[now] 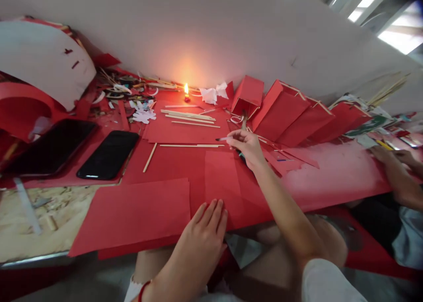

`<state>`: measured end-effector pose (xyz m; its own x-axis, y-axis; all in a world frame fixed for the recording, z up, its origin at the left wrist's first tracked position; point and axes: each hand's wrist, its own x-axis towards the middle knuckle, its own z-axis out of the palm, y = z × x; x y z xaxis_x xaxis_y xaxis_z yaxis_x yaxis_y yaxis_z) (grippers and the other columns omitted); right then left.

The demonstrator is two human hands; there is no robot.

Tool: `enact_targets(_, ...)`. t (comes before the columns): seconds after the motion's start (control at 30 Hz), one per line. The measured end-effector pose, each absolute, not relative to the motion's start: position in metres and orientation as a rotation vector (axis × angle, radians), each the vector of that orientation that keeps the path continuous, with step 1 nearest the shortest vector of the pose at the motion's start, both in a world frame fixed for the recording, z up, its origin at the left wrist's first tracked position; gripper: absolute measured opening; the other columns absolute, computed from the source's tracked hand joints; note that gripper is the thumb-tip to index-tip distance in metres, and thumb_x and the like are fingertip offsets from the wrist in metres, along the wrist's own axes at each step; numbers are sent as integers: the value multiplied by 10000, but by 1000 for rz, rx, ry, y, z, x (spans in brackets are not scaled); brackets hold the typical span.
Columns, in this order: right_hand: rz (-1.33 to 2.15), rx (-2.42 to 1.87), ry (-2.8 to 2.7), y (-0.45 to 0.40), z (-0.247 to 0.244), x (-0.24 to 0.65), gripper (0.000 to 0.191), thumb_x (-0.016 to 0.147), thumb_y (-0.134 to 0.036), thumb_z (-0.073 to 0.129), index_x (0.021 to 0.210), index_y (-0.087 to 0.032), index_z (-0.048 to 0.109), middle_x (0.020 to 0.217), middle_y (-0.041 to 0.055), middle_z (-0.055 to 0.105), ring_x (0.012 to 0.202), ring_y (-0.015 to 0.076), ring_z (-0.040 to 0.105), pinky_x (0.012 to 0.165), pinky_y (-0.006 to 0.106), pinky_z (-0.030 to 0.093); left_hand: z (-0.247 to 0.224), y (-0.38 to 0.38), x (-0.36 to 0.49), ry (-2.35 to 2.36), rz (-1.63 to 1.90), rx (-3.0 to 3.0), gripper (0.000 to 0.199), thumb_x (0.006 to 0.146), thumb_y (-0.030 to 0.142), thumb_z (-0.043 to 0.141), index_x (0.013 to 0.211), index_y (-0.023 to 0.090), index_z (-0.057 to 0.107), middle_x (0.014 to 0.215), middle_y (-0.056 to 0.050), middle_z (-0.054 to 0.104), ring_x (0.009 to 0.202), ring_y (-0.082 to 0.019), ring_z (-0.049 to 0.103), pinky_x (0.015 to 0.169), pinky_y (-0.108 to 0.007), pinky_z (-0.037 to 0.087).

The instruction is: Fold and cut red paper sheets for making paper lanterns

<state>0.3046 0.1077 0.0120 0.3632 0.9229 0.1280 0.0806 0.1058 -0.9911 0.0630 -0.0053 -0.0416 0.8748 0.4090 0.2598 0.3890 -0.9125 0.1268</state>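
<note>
My left hand (206, 227) lies flat with its fingers stretched out, pressing the near edge of a red paper strip (222, 172) on the red-covered table. My right hand (246, 145) is closed in a pinch around a short, whitish glue stick (224, 138), whose dark tip points left. Beyond that hand burns a small candle flame (186, 90) in a little red holder. Several thin wooden sticks (188, 116) lie between the candle and the strip. Left of my left hand are overlapping sheets of red paper (142, 211). A dark-handled tool (243, 156) is partly hidden under my right hand.
Red paper boxes (280, 110) edged with sticks lean along the wall at right. Two black phones (109, 154) lie at left, near paper scraps (143, 112) and a white-and-red curved piece (46, 57). Another person's hands (385, 159) work at the far right.
</note>
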Motion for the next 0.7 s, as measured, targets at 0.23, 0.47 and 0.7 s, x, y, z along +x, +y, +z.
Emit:
enact_targets(0.23, 713, -1337, -1194, 113, -12, 286, 82, 728, -282, 750, 707, -261, 673, 634, -45, 616, 571, 118, 554, 513, 236, 496, -43, 0, 66, 778, 650, 2866, 507, 1029, 354, 399, 1459, 102, 491, 1530, -116, 545, 1424, -269, 493, 1152, -451, 441)
enact_targets(0.47, 667, -1381, -1316, 123, -16, 280, 75, 825, -254, 697, 750, -254, 697, 669, -39, 650, 588, 123, 576, 571, 252, 469, -58, 15, 69, 791, 684, 2943, 531, 1046, 406, 361, 1439, 91, 533, 1500, -128, 573, 1378, -273, 536, 1191, -448, 347)
enact_targets(0.7, 142, -1334, -1639, 121, -36, 275, 187, 978, -315, 620, 825, -210, 642, 758, 0, 688, 685, 128, 611, 689, 257, 459, -56, 16, 70, 769, 728, 2931, 514, 1032, 389, 420, 1400, 72, 588, 1471, -143, 597, 1341, -268, 570, 1289, -408, 86)
